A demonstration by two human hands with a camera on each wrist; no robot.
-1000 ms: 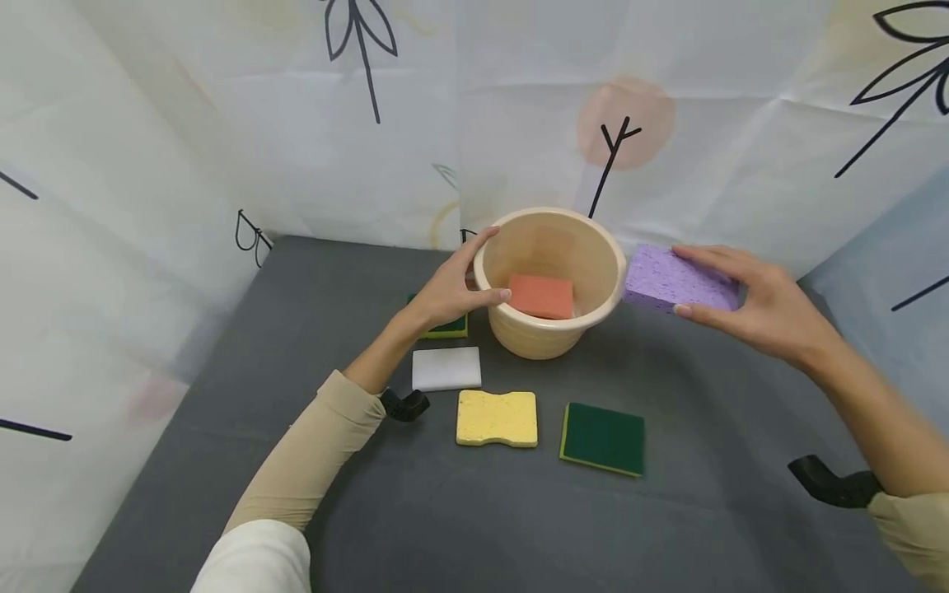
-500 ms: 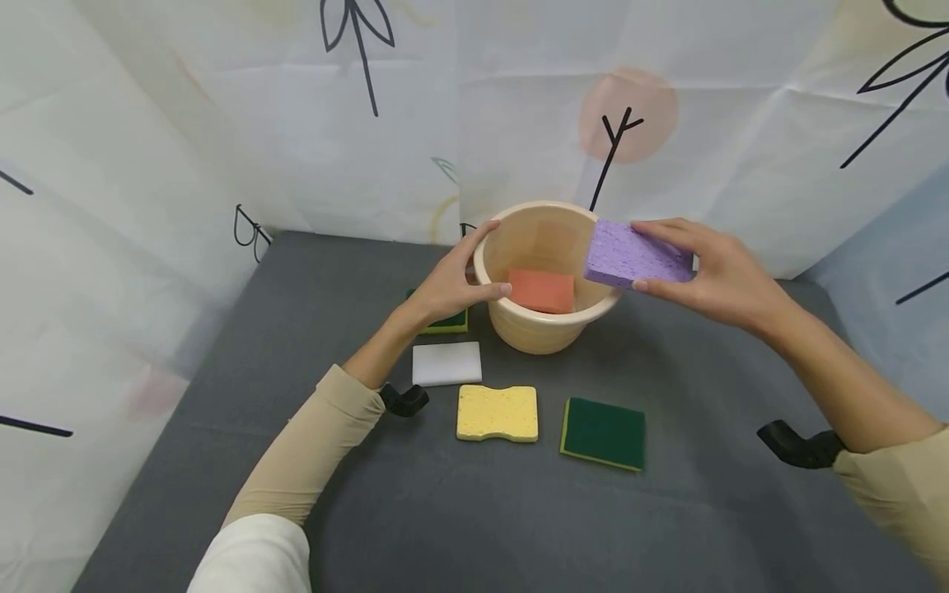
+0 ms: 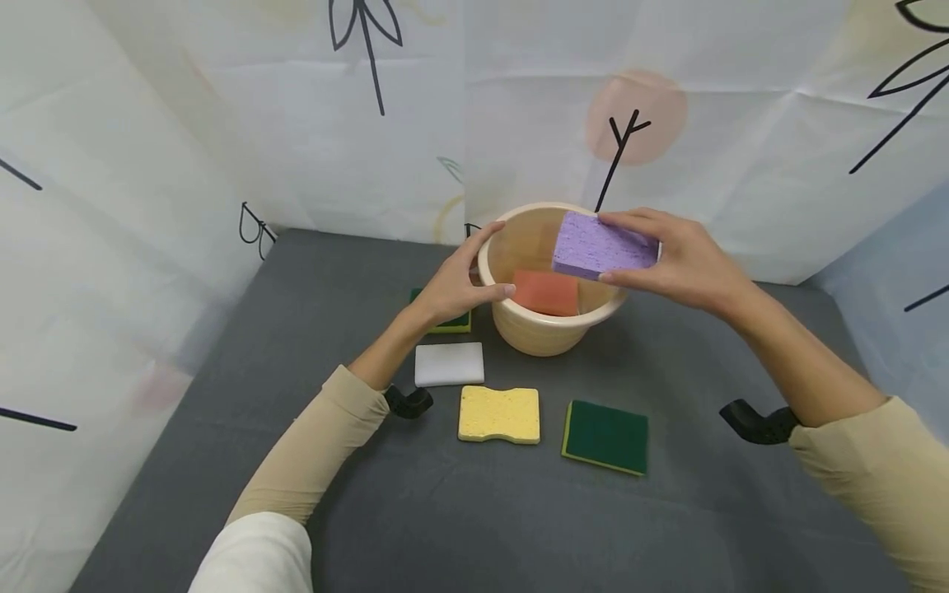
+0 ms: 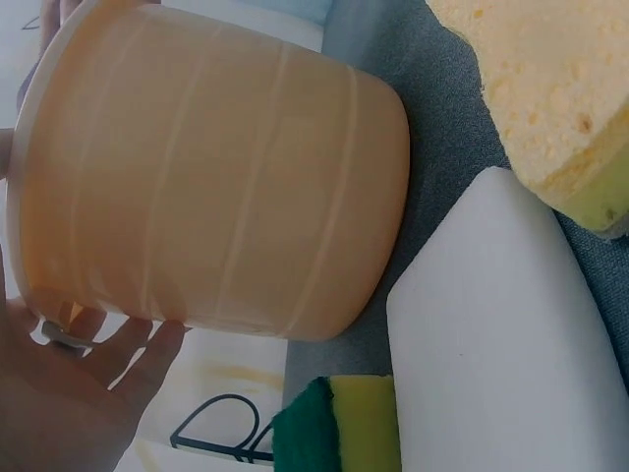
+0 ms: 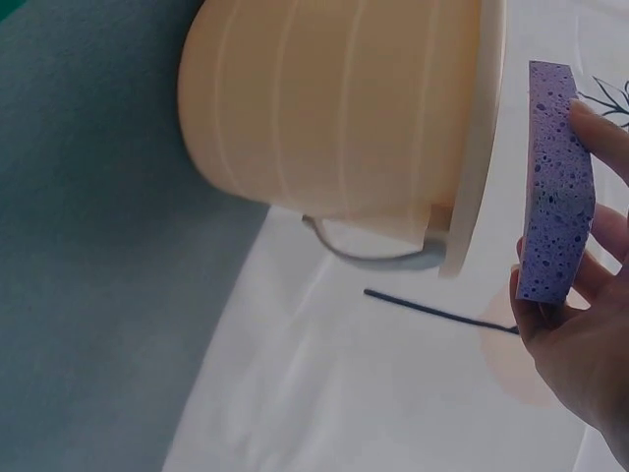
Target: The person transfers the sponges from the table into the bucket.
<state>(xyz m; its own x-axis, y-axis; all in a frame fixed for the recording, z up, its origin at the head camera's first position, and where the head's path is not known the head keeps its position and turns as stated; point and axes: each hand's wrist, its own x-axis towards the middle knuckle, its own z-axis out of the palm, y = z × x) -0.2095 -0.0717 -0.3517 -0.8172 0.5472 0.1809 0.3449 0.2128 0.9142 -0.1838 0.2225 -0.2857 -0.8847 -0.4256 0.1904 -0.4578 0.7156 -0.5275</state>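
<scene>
A cream bucket stands upright at the back of the table, with an orange sponge lying inside it. My left hand holds the bucket's left side at the rim, thumb at the front edge; in the left wrist view its fingers lie against the outer wall. My right hand pinches a purple sponge between thumb and fingers, above the right part of the bucket's opening. From the right wrist view, the purple sponge is beyond the rim, apart from it.
On the dark grey table lie a white sponge, a yellow notched sponge and a green-and-yellow scouring sponge. Another green-and-yellow sponge is partly hidden behind my left hand. A patterned white cloth hangs close behind the bucket.
My right hand has carried the purple sponge leftward and slightly up, from beside the bucket to over its opening. The left hand has stayed at the rim.
</scene>
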